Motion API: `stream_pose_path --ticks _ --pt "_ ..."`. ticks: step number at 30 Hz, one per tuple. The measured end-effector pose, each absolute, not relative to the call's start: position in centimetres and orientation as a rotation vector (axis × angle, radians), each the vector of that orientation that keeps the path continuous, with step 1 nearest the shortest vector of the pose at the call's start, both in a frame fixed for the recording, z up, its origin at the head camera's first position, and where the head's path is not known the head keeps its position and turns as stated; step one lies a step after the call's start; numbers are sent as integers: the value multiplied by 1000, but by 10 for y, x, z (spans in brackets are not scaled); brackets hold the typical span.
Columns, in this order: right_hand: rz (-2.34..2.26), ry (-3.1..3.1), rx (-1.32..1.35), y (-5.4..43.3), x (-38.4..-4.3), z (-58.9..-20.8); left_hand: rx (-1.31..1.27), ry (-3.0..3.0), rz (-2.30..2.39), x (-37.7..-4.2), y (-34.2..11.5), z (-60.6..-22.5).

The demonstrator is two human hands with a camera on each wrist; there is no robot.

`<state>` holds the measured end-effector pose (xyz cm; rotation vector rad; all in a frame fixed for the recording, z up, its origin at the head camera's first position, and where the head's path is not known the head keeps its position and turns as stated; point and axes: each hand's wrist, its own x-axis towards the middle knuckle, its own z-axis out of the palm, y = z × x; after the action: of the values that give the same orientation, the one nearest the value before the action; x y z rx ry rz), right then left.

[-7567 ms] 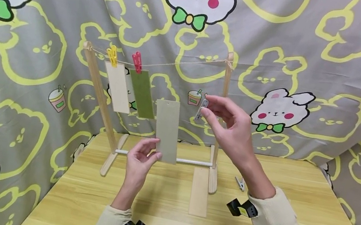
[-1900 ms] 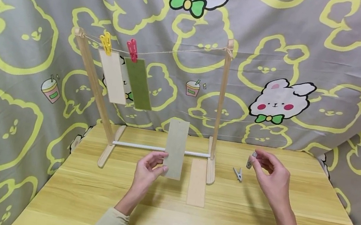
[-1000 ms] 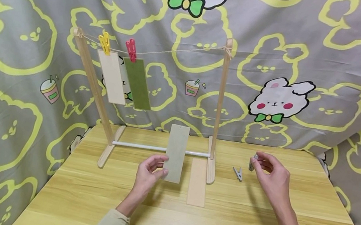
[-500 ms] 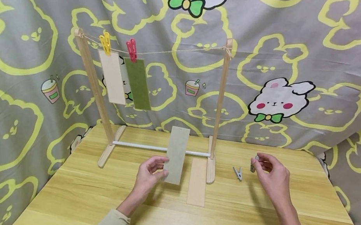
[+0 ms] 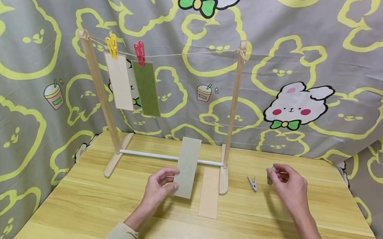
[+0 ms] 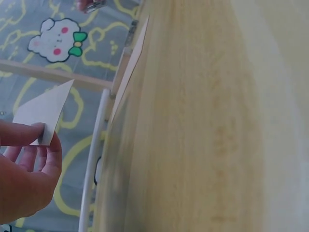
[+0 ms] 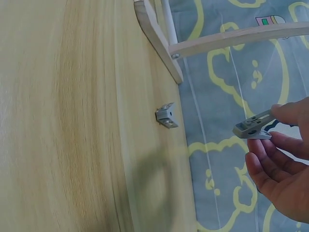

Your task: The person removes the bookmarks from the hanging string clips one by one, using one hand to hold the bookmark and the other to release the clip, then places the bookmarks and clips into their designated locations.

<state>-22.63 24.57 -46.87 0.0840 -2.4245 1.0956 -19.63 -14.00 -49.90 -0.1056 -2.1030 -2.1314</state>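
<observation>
My left hand point(image 5: 159, 185) pinches the left edge of a grey-green rectangular card point(image 5: 187, 168), which has a small hole near its top. The card stands upright above the table, in front of the rack's white bar. In the left wrist view, thumb and fingers grip the card point(image 6: 46, 111) near one corner. Off to the right, my right hand point(image 5: 291, 189) pinches a grey clothespin point(image 5: 270, 177) above the table. The right wrist view shows this clothespin point(image 7: 253, 126) between thumb and fingers. A second grey clothespin point(image 5: 252, 184) lies on the table to its left.
A wooden rack point(image 5: 233, 109) holds a string point(image 5: 190, 55). A yellow clothespin point(image 5: 111, 45) holds a cream card point(image 5: 119, 82) there; a red clothespin point(image 5: 139, 53) holds a green card point(image 5: 146, 88). A beige card point(image 5: 210, 193) lies by the right foot. Patterned cloth point(image 5: 305, 20) hangs behind.
Since the oldest frame, my right hand has moved right and down with the clothespin, away from the string. My left hand has lowered the grey-green card, which sinks slightly further in the latest frames.
</observation>
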Motion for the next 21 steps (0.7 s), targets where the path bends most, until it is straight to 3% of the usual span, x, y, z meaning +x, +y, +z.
stream_pose_path --ticks 21 --pt "1053 -2513 87 258 -241 -482 -94 -2218 -2127 -190 -143 -505"
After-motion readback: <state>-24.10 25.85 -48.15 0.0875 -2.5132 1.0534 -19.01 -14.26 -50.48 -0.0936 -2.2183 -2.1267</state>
